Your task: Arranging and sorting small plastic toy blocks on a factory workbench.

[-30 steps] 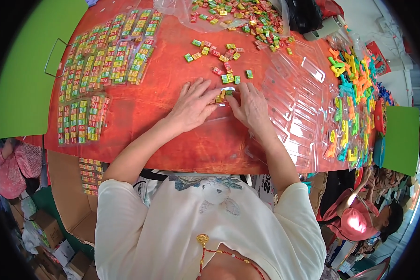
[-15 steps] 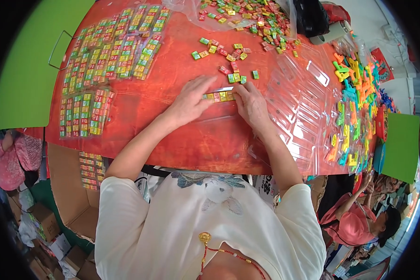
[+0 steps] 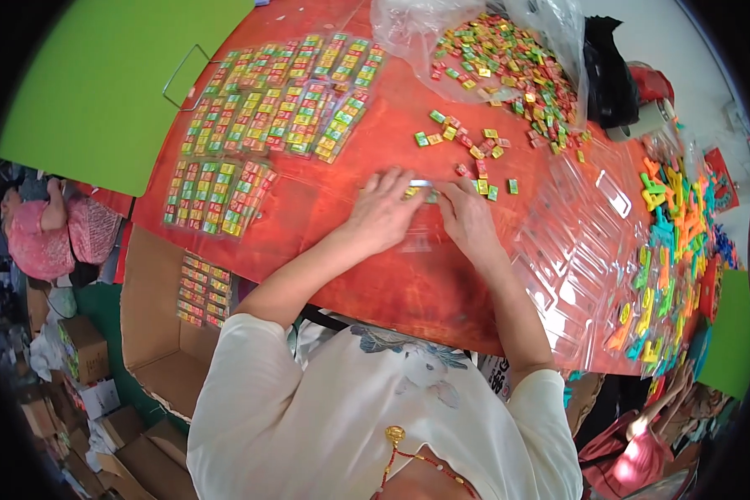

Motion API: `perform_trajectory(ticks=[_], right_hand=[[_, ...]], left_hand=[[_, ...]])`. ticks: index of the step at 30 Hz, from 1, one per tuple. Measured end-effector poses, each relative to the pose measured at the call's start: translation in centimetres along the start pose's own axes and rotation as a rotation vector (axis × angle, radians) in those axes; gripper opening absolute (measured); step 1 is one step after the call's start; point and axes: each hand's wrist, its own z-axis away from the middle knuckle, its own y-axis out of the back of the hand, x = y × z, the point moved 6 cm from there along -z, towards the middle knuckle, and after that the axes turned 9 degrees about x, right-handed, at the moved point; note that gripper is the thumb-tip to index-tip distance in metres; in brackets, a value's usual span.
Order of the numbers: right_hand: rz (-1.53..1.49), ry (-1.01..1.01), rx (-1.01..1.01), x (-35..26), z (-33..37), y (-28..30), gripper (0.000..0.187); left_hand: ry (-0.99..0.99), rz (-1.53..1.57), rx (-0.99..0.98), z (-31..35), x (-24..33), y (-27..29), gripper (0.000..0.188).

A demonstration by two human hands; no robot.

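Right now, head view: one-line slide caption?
Left hand and right hand at a clear tray of small coloured blocks, red table, filled packs to the left.

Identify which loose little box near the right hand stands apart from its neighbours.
The green box, rightmost of those near the right hand: a gap of red table separates it from the others, which cluster closer together.

The smooth red table (image 3: 321, 193) looks faintly shiny. Toward its right edge, clear rectangular plastic trays (image 3: 571, 258) gleam; by its far edge, the translucent plastic bag (image 3: 407, 32) is crinkled. Below its near-left corner, the brown cardboard box (image 3: 152, 287) looks matt.
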Motion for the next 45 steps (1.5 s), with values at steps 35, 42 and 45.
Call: perform_trajectory(ticks=[35, 42, 45], right_hand=[[0.483, 0.212, 0.171, 0.7, -4.6, -1.8, 0.012], [0.449, 0.092, 0.182, 1.4, -2.4, 1.3, 0.018], [0.481, 0.081, 0.172, 2.9, -2.7, 1.7, 0.017]], left_hand=[[0.161, 0.142, -0.149, -6.5, -2.6, -0.8, 0.029], [0.181, 0.246, -0.164, -6.6, -2.4, -0.2, 0.041], [0.203, 0.231, 0.006, -10.2, -3.8, 0.3, 0.041]])
